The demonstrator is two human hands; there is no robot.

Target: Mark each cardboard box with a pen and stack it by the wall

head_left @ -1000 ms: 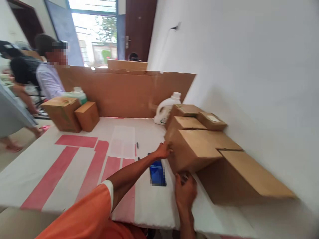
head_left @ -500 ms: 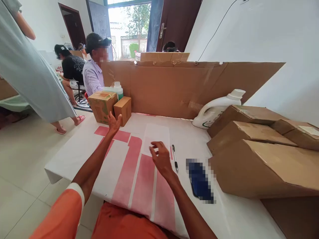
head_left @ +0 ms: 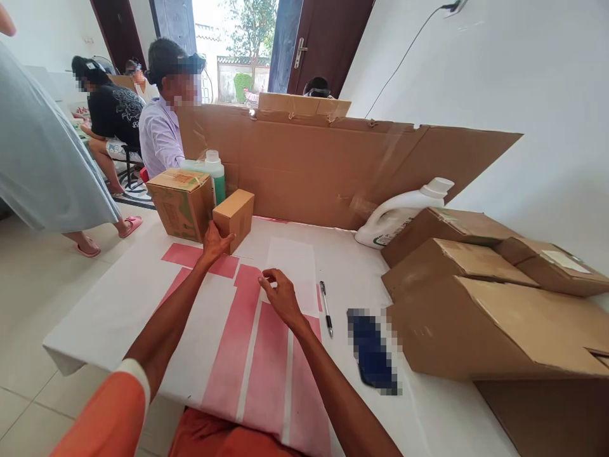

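Observation:
My left hand [head_left: 215, 244] reaches to the far left of the table and grips the near corner of a small plain cardboard box [head_left: 234, 218], which is lifted and tilted. A larger printed cardboard box [head_left: 179, 202] stands just left of it, with a green bottle [head_left: 215, 174] behind. My right hand [head_left: 280, 295] hovers low over the white and pink table cover [head_left: 247, 343], fingers loosely curled, holding nothing. A pen [head_left: 326, 308] lies to its right.
Several brown cartons [head_left: 495, 317] are stacked on the right side by the wall, with a white detergent jug [head_left: 399, 212] behind them. A blurred dark blue flat object [head_left: 372, 352] lies near the pen. A cardboard partition [head_left: 333, 168] stands along the back edge. People sit and stand at left.
Both hands left the large carton on the right. My left hand went across to the small box and now grips and tips it. My right hand drew in toward the table middle.

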